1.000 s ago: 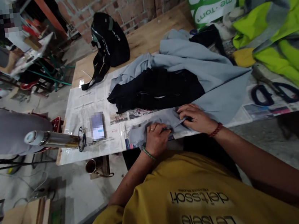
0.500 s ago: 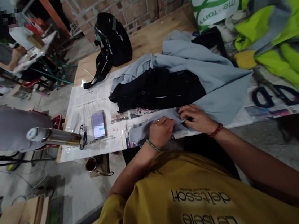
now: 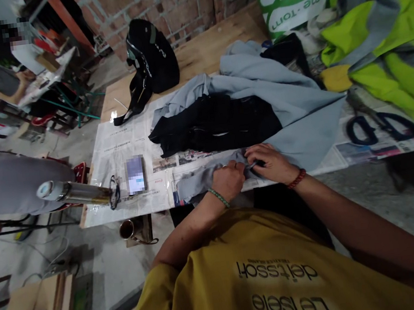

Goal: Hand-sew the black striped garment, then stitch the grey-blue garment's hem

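Note:
Grey fabric [image 3: 194, 180] lies along the front edge of a newspaper-covered table [image 3: 110, 148]. My left hand [image 3: 229, 180], with a green bead bracelet at its wrist, is closed on this fabric. Close beside it my right hand [image 3: 271, 163], wearing a red bracelet, pinches the same cloth, fingers bent. The fingertips almost meet, and the exact spot they grip is partly hidden. Just beyond my hands a black piece of clothing [image 3: 214, 124] rests on a wide spread of light grey cloth [image 3: 297, 108].
Large dark-handled scissors [image 3: 381, 126] lie at right, near yellow-green clothing [image 3: 378, 43] and a green-white bag [image 3: 288, 1]. A black bag [image 3: 153, 56] stands at the back. At left are a phone [image 3: 135, 176], a bottle [image 3: 74, 192] and a person's grey-clothed body [image 3: 14, 181].
My left hand has shifted slightly right, closer to the right hand, still closed on the grey fabric. The view has moved a little; the other things stay where they were.

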`<state>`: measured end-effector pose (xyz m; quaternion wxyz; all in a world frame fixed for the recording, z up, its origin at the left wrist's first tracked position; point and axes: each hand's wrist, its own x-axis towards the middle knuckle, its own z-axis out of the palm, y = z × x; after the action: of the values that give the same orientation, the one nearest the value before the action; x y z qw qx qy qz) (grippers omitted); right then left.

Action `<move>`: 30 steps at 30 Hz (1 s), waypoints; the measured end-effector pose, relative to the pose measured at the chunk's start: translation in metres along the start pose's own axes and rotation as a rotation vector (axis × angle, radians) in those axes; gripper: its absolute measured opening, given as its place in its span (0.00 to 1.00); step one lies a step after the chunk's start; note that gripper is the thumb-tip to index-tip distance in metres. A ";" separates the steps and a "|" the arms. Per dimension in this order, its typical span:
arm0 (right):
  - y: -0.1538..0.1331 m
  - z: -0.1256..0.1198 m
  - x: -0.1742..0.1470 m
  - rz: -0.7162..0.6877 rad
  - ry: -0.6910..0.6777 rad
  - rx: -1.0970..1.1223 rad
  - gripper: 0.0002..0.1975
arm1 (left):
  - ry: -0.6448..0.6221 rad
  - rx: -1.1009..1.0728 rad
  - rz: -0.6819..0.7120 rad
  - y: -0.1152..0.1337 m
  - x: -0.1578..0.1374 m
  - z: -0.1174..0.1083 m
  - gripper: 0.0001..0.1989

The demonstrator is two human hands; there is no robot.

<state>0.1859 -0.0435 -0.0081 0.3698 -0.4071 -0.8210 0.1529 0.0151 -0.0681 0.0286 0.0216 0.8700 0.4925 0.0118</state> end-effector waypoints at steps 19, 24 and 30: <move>0.000 0.003 0.000 0.011 0.025 0.010 0.08 | 0.467 -0.368 -0.165 -0.038 -0.038 0.018 0.06; 0.001 0.003 -0.001 0.009 0.007 -0.010 0.09 | 0.317 -0.276 -0.082 -0.027 -0.031 0.011 0.10; 0.002 0.003 -0.001 -0.003 0.011 -0.017 0.09 | 0.043 -0.078 -0.088 -0.014 -0.014 0.008 0.10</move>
<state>0.1848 -0.0431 -0.0115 0.3712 -0.4098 -0.8209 0.1428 -0.0042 -0.0730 0.0197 0.0454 0.8454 0.5299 0.0488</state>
